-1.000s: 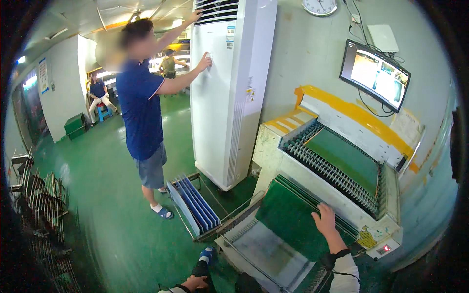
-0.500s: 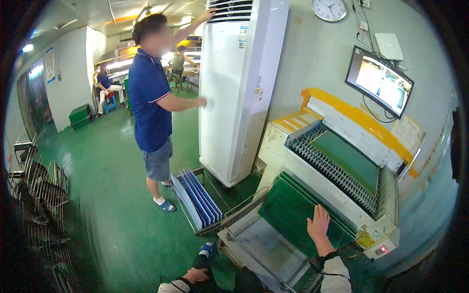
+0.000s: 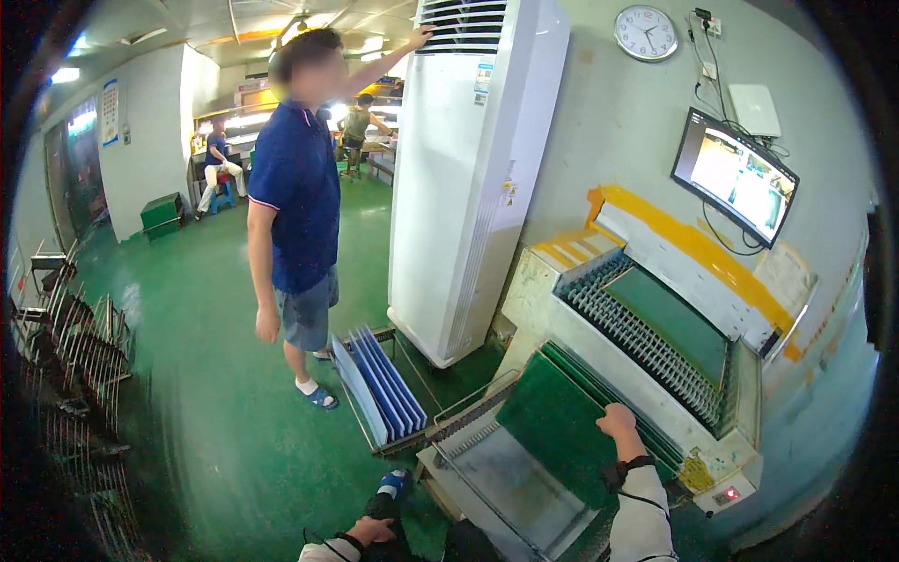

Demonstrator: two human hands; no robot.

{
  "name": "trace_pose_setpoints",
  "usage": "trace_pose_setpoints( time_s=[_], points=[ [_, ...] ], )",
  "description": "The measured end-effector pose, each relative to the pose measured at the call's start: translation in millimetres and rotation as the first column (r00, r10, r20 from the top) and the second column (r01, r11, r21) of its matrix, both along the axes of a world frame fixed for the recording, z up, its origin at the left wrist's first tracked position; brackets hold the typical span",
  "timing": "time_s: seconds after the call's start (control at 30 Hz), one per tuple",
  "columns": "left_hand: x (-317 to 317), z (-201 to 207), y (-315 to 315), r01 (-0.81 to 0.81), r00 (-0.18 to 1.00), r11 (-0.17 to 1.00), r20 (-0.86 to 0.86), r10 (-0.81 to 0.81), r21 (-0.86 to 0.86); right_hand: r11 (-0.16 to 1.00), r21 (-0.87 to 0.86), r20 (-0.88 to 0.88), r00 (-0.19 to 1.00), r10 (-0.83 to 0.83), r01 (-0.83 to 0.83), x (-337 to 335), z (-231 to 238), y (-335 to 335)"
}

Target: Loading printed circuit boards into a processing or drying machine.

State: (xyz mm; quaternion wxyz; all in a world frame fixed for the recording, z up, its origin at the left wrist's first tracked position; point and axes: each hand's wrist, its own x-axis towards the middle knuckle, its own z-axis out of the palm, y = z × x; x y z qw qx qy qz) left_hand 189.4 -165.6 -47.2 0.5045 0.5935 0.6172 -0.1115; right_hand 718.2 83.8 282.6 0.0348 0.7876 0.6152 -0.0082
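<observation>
My right hand point(image 3: 618, 421) is closed at the upper edge of the front green board point(image 3: 552, 417), thumb and fingers bent over it. Behind that one, several more green boards point(image 3: 585, 382) lean in a row toward the machine. They stand above a pale metal tray point(image 3: 515, 473). My left hand point(image 3: 375, 531) lies on my leg, away from the boards, with nothing visible in it.
A roller machine point(image 3: 646, 347) with a green board on its rollers stands at right. A wire rack of blue-white panels point(image 3: 379, 389) is left of the tray. A person point(image 3: 295, 201) stands beside the tall white air conditioner point(image 3: 449, 197). Wire racks point(image 3: 70, 375) stand far left.
My right hand has gone from spread fingers over the green boards to closed on the front one's edge. The standing person has lowered one arm. The view has shifted slightly.
</observation>
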Motion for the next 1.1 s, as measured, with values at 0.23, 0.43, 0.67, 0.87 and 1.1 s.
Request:
trace_pose_setpoints(
  time_s=[0.23,0.43,0.67,0.87,1.1],
  points=[
    [5,23,2,-0.027,0.999,0.998,-0.021,0.025,-0.054,0.992,-0.126,0.027,0.999,-0.019,0.023,0,2,5],
    [-2,-2,1,-0.059,0.998,0.994,-0.03,0.056,-0.095,0.989,-0.142,-0.086,0.995,-0.043,0.03,-5,2,3],
    [11,43,6,-0.055,0.995,0.991,-0.092,0.044,-0.124,0.992,-0.067,-0.073,0.991,-0.109,0.104,1,0,-3],
    [-11,-26,-3,-0.093,0.992,0.996,0.088,0.094,-0.016,0.997,-0.002,-0.056,0.996,-0.073,0.073,-14,4,1],
    [-7,-17,2,0.111,0.993,0.993,0.038,-0.11,-0.03,0.998,0.035,-0.054,0.997,-0.053,0.055,-8,-2,-1]
  ],
)
